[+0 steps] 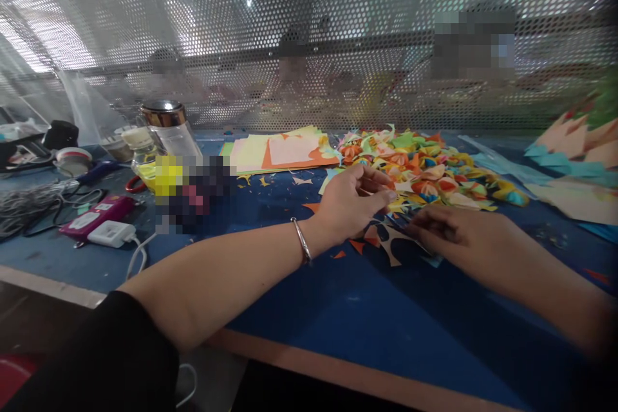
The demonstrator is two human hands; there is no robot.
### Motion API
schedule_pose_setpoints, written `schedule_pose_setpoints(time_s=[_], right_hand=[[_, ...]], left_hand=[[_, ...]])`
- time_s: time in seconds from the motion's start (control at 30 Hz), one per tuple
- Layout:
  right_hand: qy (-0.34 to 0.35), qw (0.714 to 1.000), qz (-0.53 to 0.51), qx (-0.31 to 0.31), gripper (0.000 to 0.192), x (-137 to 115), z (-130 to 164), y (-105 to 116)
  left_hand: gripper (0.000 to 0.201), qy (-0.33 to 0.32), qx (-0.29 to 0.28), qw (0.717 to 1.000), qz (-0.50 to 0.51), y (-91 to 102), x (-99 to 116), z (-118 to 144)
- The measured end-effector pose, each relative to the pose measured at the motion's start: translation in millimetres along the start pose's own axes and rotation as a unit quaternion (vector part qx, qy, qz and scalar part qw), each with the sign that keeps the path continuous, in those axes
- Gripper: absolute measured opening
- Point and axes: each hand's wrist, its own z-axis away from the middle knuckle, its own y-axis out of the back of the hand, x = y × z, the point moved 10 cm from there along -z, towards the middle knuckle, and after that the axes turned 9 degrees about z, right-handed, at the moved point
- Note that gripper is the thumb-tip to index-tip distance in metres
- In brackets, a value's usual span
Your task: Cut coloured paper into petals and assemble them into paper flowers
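In the head view, a heap of folded paper pieces (425,167) in orange, yellow, green, pink and blue lies on the blue desk (338,309). The left hand (355,199), with a silver bracelet (302,241) at its wrist, is at the near left edge of the heap. Its fingers are bent, with a small gap showing between thumb and forefinger; whether they grip a piece cannot be told against the colours behind.

The right hand (456,232) is just in front of the heap, palm turned inward. Its fingers are curled in close to the thumb, near something thin and dark, too blurred to name; I cannot tell whether they have hold of it. Cut paper scraps (391,246) lie below both hands, on the near side of the heap.

Left of the heap is a stack of coloured sheets (284,153). Farther left of it stand a clear jar (176,135) with a shiny lid and a small capped bottle (145,145), with a purple box (99,215) and a white adapter (112,234) nearer the desk's front. Right of the heap is a pointed paper piece (562,141). Behind the heap rises a perforated screen (338,93), with people dimly visible through it.
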Motion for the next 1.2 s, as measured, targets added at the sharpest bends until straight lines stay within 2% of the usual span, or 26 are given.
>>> schedule_pose_setpoints(time_s=[0.1, 0.23, 0.7, 0.83, 1.03, 1.2], right_hand=[[-0.012, 1.000, 0.006, 0.011, 0.041, 5.9, -1.2, 0.3], [-0.001, 1.000, 0.019, -0.005, 0.042, 7.2, -2.3, -6.0], [0.018, 0.999, 0.034, -0.015, 0.029, -2.2, -1.2, -12.5], [0.024, 0.999, 0.035, -0.004, 0.025, -3.1, -0.4, -11.9], [-0.004, 0.999, 0.044, -0.002, 0.021, -1.5, -1.0, -10.8], [-0.006, 0.999, 0.025, 0.041, 0.021, -1.3, 2.6, -1.6]], left_hand=[[0.029, 0.004, -0.003, 1.000, 0.000, -1.0, -0.5, 0.2], [0.029, 0.001, -0.007, 1.000, 0.005, -2.1, -0.6, 0.1], [0.028, -0.011, -0.021, 1.000, -0.014, -3.0, -3.6, -2.4], [0.029, -0.007, -0.013, 1.000, -0.010, -2.6, -0.3, -1.7], [0.026, -0.009, -0.010, 1.000, -0.026, -2.0, 4.4, 0.7], [0.023, -0.039, 0.034, 0.996, -0.068, 7.9, 14.1, 2.1]])
